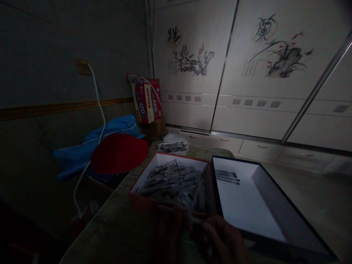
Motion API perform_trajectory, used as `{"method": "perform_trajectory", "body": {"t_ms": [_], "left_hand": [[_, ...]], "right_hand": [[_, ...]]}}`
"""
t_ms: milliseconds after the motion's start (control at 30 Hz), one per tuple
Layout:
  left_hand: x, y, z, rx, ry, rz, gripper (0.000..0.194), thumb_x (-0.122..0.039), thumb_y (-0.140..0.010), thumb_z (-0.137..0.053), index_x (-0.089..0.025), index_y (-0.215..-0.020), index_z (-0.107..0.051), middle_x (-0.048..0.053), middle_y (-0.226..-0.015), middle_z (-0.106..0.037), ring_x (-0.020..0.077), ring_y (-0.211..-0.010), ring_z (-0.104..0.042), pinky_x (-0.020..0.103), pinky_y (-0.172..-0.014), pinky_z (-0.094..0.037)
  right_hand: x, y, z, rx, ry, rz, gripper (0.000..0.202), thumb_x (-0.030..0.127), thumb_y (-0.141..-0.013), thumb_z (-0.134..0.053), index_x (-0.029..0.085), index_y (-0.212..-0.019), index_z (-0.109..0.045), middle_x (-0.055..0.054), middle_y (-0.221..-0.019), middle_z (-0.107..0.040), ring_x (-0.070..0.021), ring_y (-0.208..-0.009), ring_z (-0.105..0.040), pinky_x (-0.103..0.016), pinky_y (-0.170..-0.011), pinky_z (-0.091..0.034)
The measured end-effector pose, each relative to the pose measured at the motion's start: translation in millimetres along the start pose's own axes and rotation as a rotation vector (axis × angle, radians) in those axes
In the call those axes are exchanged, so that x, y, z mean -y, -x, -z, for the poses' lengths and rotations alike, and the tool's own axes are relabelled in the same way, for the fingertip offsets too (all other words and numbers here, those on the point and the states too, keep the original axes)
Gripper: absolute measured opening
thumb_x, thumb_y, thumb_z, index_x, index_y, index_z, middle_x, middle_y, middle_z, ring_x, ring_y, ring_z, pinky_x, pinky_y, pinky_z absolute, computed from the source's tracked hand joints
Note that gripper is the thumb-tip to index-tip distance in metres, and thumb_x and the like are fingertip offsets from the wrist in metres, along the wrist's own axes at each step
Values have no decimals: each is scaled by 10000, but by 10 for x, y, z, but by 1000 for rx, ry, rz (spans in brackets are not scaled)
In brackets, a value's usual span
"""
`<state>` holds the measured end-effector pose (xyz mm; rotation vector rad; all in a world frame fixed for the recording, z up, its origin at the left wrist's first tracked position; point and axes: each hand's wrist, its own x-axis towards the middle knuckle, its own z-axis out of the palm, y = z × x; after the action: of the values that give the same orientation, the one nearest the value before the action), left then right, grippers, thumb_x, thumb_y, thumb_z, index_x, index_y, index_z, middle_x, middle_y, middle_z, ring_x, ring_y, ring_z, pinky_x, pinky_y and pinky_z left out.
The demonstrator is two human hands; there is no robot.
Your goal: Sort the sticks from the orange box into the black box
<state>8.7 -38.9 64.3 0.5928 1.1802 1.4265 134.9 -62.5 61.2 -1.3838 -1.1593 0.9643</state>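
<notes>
My right hand (224, 234), at the bottom centre, has its thumb and fingers closed on a thin pale pen (194, 219). On the other side, my left hand (172, 231) is dark and blurred, its fingers closed around the pen's left part. Just beyond both hands stands a red-edged box (137, 200) full of loose whitish pens (176, 183), some with clear plastic among them. To its right is a dark-edged white tray (247, 209), with several black slim pens (227, 176) laid side by side at its far left.
Behind the red-edged box, a small white container (173, 149) holds more slim dark pieces. They stand on a greenish table (115, 223). A red round stool top (119, 153) and blue cloth (110, 132) lie left, near a white cable (100, 99). Red cartons (148, 101) stand by sliding doors (189, 110).
</notes>
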Motion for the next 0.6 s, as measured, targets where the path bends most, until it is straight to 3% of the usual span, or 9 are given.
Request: {"method": "perform_trajectory", "body": {"t_ms": [200, 300, 400, 600], "left_hand": [[-82, -92, 15, 79, 82, 36, 178, -335, -578, -778, -205, -644, -678, 46, -704, -708, 209, -620, -653, 300, -605, -540], [-165, -80, 6, 14, 168, 82, 286, -334, -512, -816, -197, -715, -668, 25, -784, -714, 211, -678, -673, 305, -631, -546], [-306, -29, -32, 29, 202, 103, 249, -346, -548, -798, -190, -682, -657, 15, -710, -697, 201, -648, -662, 309, -627, -539], [-464, 49, -79, 95, 127, 35, 183, -337, -581, -775, -212, -659, -667, 23, -653, -690, 201, -577, -638, 324, -591, -529]], "right_hand": [[114, 40, 1, -69, 232, 140, 445, 579, -838, -445, 214, -634, -597, 3, -558, -579, -140, -539, -562, -194, -518, -441], [141, 12, 41, -31, 300, 235, 352, 542, -844, -473, 233, -810, -636, 6, -641, -638, -147, -596, -604, -188, -541, -450], [100, -33, 75, 5, 365, 335, 287, 489, -876, -457, 258, -928, -617, 3, -752, -673, -143, -664, -629, -182, -576, -448], [20, -70, 73, 70, 490, 428, 336, 449, -932, -326, 270, -891, -607, -15, -722, -666, -149, -647, -637, -190, -544, -464]]}}
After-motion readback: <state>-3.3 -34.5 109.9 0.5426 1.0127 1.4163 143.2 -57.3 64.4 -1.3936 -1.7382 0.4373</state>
